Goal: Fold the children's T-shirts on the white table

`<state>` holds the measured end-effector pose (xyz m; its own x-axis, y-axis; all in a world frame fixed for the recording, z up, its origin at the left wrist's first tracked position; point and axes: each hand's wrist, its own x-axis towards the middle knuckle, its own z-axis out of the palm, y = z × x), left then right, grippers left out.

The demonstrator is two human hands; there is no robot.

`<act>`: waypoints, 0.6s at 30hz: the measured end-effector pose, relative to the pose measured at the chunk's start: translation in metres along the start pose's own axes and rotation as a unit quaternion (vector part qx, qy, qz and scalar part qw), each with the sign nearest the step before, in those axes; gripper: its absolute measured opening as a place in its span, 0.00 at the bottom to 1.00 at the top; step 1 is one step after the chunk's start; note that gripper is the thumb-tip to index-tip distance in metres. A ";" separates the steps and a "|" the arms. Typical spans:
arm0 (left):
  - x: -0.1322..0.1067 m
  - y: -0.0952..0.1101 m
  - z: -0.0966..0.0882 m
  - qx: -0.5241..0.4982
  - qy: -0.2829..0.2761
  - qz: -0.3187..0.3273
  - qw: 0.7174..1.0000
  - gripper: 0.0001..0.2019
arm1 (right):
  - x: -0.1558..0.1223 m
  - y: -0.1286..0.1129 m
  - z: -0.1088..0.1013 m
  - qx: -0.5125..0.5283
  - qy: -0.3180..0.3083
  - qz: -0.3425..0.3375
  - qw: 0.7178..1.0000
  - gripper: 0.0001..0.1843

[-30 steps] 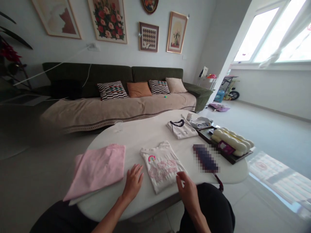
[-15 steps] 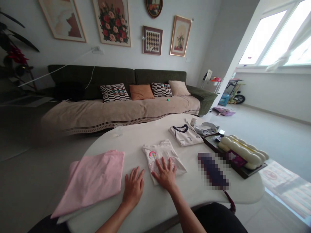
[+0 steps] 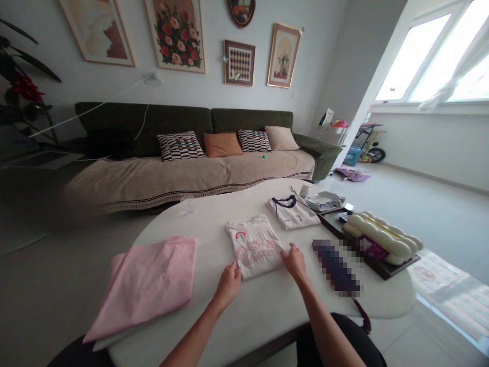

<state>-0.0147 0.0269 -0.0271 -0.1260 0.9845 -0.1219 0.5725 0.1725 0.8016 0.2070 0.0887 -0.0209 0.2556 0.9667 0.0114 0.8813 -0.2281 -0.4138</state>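
A folded white T-shirt (image 3: 256, 247) with a small rainbow and pink print lies on the white table in front of me. At its near left corner, my left hand (image 3: 229, 283) is closed with the fingertips on the cloth. On the right side edge, my right hand (image 3: 295, 261) pinches the fabric between thumb and fingers. A second folded white shirt (image 3: 295, 214) with a dark collar rests behind and to the right. To the left is a folded pink garment (image 3: 153, 285), its near end spreading toward the table's edge.
A dark tray (image 3: 389, 270) carries a cream, puffy tissue box cover (image 3: 382, 237) on the right. Near it lies a blurred-out dark object (image 3: 336, 267) with a strap. A clear cup (image 3: 187, 205) stands at the far left of the table (image 3: 214, 209). Beyond is a sofa (image 3: 183, 181).
Both hands have left their flat positions and closed on the T-shirt's edges. My right hand moved right, my left hand right to the near corner. The shirt's front print is uncovered.
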 end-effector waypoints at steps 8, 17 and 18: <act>0.036 0.030 0.027 -0.155 0.024 -0.117 0.981 0.16 | 0.029 0.016 0.005 0.020 -0.089 0.011 0.996 0.14; 0.061 0.023 0.013 -0.299 -0.072 -0.173 0.936 0.13 | 0.066 0.006 0.012 0.100 -0.175 0.048 0.978 0.16; 0.064 0.024 0.013 -0.308 -0.076 -0.171 0.933 0.11 | 0.069 0.003 0.012 0.111 -0.177 0.051 0.977 0.15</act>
<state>0.0013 0.0946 -0.0237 -0.0732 0.8762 -0.4763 -0.0605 0.4728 0.8791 0.2227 0.1557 -0.0327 0.1491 0.9285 -0.3401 0.7411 -0.3326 -0.5832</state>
